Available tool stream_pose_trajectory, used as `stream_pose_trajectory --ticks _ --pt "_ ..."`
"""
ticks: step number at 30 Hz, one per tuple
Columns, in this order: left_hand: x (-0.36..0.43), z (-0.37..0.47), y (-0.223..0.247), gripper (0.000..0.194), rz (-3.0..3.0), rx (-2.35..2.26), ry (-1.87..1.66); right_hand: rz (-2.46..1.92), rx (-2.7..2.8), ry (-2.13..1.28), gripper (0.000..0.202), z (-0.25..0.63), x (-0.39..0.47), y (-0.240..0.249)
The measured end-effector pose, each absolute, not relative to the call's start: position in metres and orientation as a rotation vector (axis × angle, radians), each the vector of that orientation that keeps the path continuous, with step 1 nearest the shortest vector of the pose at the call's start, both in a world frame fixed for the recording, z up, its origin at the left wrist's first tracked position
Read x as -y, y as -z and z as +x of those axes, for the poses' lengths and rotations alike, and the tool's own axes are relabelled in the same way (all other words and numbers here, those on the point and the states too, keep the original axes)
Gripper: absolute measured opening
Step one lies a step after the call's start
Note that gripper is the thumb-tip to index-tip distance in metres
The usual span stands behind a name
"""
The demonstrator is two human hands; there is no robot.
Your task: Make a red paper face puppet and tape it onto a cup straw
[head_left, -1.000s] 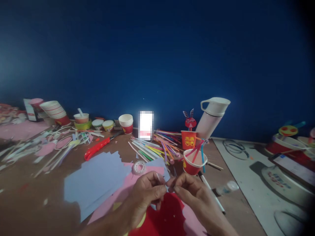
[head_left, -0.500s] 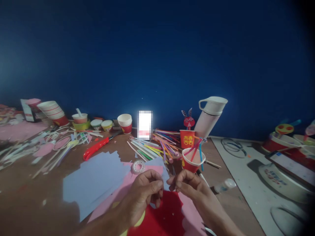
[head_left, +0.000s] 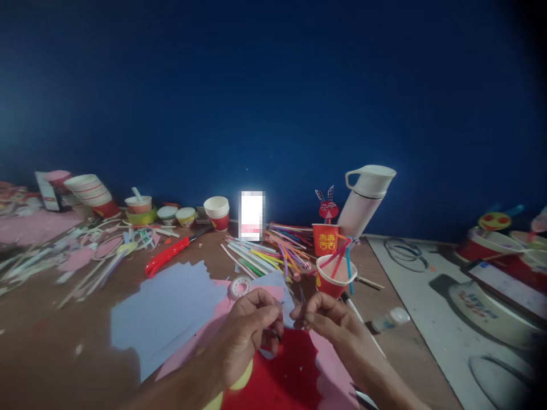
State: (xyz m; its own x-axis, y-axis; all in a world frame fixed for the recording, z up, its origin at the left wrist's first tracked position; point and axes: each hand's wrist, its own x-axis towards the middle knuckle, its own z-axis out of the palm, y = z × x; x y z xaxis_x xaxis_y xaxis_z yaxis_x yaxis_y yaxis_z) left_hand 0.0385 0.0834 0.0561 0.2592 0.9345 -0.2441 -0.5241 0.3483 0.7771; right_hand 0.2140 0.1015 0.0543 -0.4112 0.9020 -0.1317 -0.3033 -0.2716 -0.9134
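Observation:
My left hand point(head_left: 255, 324) hovers over the red paper point(head_left: 284, 364), thumb pressed to the curled fingers. Something small and dark shows beneath its fingertips, too little to name. Close by on the right, my right hand point(head_left: 331, 319) is closed in a pinch; whatever it holds is too small to make out. A narrow gap separates the two hands. Under them, pink paper point(head_left: 337, 359) lies around the red sheet, with blue-grey paper point(head_left: 166, 313) to the left. A white tape roll point(head_left: 241, 287) rests just beyond my left hand.
Behind the hands are coloured sticks point(head_left: 260, 256), a paper cup point(head_left: 335, 276) with pipe cleaners, a red cup point(head_left: 326, 240) with a rabbit-like figure, and a white flask point(head_left: 363, 199). A red-handled knife point(head_left: 166, 259) lies left; a small bottle point(head_left: 391, 320) lies right.
My left hand has shifted slightly, and a small dark thing now shows beneath its fingers. My right hand stays in nearly the same pinch and place.

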Motion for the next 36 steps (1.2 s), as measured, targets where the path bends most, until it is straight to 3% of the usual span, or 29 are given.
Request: stream_pose_trajectory --ticks 10,25,36 --pt "-0.082 0.040 -0.061 0.020 0.577 -0.808 -1.095 -0.638 0.941 -1.938 0.010 0.208 -0.100 -0.042" --pt "-0.085 0.035 -0.065 0.014 0.346 -0.859 -1.039 -0.677 1.030 -1.920 0.017 0.211 -0.107 -0.030" --pt "-0.082 0.036 -0.064 0.012 0.467 -0.806 -1.045 -0.506 0.962 -2.086 0.021 0.218 -0.113 -0.022"
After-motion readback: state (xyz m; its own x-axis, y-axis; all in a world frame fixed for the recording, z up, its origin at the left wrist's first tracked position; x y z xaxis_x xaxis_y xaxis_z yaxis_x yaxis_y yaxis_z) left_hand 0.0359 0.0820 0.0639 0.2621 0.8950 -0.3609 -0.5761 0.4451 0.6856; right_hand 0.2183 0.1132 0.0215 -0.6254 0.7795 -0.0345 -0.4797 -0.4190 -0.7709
